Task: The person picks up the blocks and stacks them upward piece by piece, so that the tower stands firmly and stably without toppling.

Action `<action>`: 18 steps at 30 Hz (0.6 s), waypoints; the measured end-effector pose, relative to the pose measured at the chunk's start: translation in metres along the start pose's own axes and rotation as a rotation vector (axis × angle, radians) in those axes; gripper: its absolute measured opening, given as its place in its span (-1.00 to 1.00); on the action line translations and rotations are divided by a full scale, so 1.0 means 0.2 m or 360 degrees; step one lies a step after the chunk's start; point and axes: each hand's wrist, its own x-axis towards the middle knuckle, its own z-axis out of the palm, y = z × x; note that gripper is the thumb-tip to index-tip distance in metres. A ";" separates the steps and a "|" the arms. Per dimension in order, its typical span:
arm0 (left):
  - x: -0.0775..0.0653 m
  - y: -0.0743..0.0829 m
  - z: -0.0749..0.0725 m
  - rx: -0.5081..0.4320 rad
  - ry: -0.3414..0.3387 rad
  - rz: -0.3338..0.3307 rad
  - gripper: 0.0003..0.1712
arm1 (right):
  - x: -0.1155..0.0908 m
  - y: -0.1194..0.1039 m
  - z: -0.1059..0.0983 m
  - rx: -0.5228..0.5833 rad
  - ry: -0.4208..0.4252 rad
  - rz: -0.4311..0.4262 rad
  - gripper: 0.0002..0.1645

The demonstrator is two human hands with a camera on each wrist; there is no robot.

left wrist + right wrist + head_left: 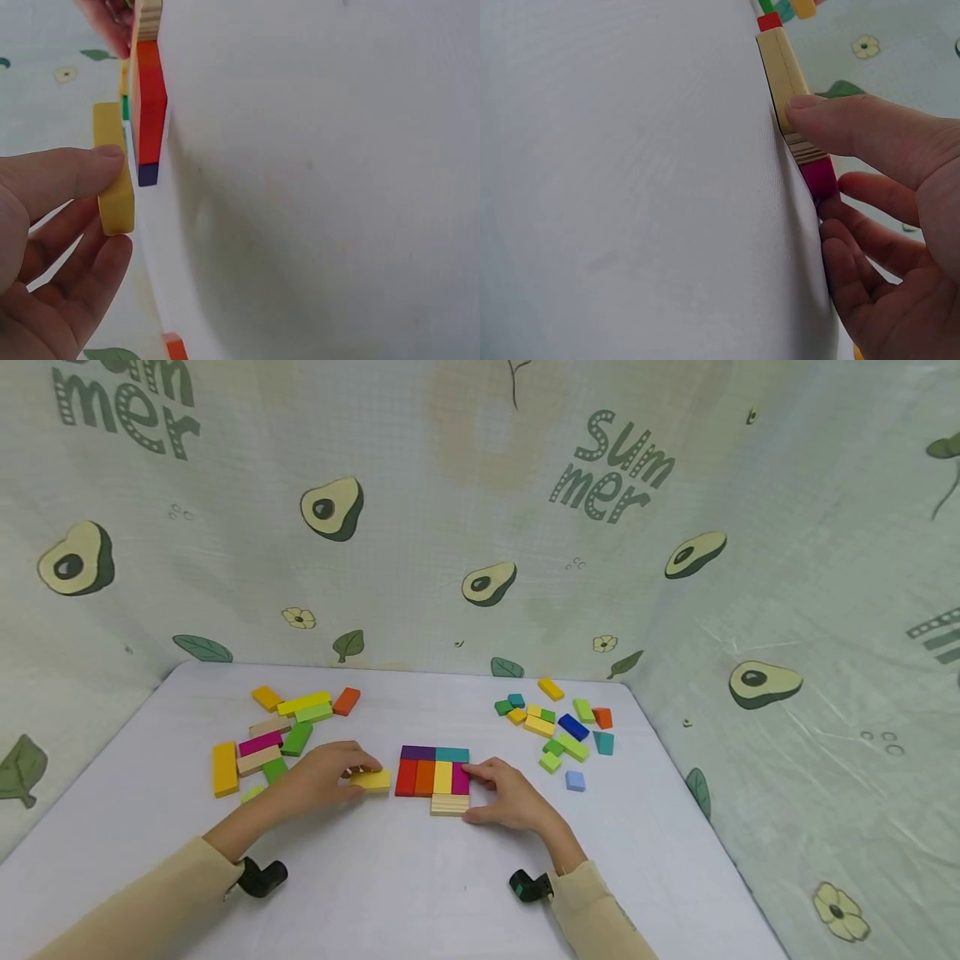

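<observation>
My left hand [318, 778] pinches a yellow wooden block [373, 782] between thumb and fingers, just left of a flat layout of blocks. In the left wrist view this yellow block [117, 202] is tilted, apart from the red block [152, 105]. The layout has a purple block [417, 752] and a teal block [452, 754] along its far side, with red, orange, pale yellow and magenta [461, 782] blocks below. A plain wood block [448, 806] lies nearest me. My right hand [513, 797] rests at the layout's right edge, its thumb touching the plain block and its fingers by the magenta one.
Loose blocks lie at the left, including a large yellow-orange block [225, 768] and a green block [297, 739]. Smaller pieces are scattered at the right, among them a dark blue block [573, 727] and a light blue block [575, 781]. A printed cloth [420, 527] hangs behind the white table [390, 893].
</observation>
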 end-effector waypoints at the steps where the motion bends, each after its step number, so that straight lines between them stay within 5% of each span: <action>1: 0.01 0.01 0.01 0.0006 -0.0010 0.0023 -0.59 | 0.00 0.00 0.00 0.0002 0.0001 0.0000 -0.10; 18: 0.06 0.19 0.18 0.0026 -0.0047 0.0104 -0.64 | 0.00 0.00 0.00 0.0006 -0.0008 0.0002 -0.11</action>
